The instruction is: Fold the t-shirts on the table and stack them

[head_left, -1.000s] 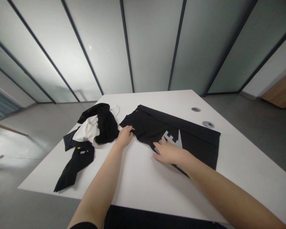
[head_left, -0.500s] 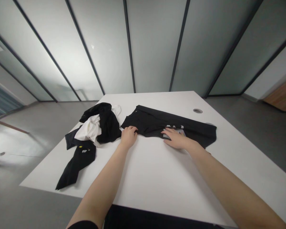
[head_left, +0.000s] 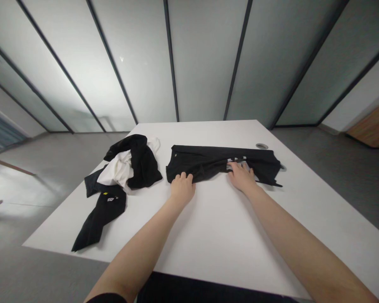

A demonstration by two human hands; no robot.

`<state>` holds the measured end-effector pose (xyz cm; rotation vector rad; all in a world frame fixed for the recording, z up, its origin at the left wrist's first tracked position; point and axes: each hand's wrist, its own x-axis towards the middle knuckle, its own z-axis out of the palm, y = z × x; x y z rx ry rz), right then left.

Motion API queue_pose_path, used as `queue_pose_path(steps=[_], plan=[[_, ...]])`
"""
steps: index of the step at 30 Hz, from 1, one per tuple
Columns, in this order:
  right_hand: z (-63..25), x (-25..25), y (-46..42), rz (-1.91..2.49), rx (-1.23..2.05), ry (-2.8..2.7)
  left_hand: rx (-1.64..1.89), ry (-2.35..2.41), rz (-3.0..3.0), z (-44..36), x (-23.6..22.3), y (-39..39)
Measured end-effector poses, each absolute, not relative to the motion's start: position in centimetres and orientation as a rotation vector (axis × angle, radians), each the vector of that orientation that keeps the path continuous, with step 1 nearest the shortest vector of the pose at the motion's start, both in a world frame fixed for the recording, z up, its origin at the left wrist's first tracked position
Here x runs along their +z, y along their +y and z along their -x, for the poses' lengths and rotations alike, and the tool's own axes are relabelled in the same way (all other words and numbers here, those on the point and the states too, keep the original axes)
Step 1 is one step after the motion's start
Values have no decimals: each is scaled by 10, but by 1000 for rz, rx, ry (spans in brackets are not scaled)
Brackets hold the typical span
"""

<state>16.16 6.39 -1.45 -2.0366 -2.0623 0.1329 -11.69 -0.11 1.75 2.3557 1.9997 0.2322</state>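
A black T-shirt (head_left: 205, 158), folded into a long strip, lies across the middle of the white table (head_left: 208, 235). Part of its pale grey and white print shows on the right half. My left hand (head_left: 182, 189) is at the near left edge, its bent fingers closed on the cloth. Farther right, my right hand (head_left: 241, 176) rests on the printed part with fingers spread. Folds and small wrinkles run through the cloth between both hands. The undersides of my fingers are hidden.
To the left lies a loose heap of black clothes (head_left: 143, 166) with a white garment (head_left: 116, 170) among them. A black piece (head_left: 102, 219) with a small logo trails toward the near edge. A round cable grommet (head_left: 262, 146) is set in the table at the back right.
The T-shirt has turned so its far edge runs nearly level, and its left end has moved right, away from the heap. Both hands have shifted right with it.
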Motion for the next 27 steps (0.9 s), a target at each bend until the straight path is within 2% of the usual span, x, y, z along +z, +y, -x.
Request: queue_pose_path(steps=[9, 21, 27], plan=[[-172, -17, 65, 1865, 192, -2201, 193, 2044, -2339, 126, 22, -7], [-184, -17, 47, 1906, 248, -2358, 317, 2155, -2246, 169, 18, 21], [-222, -23, 19, 1671, 178, -2299, 305, 2136, -2280, 172, 20, 25]])
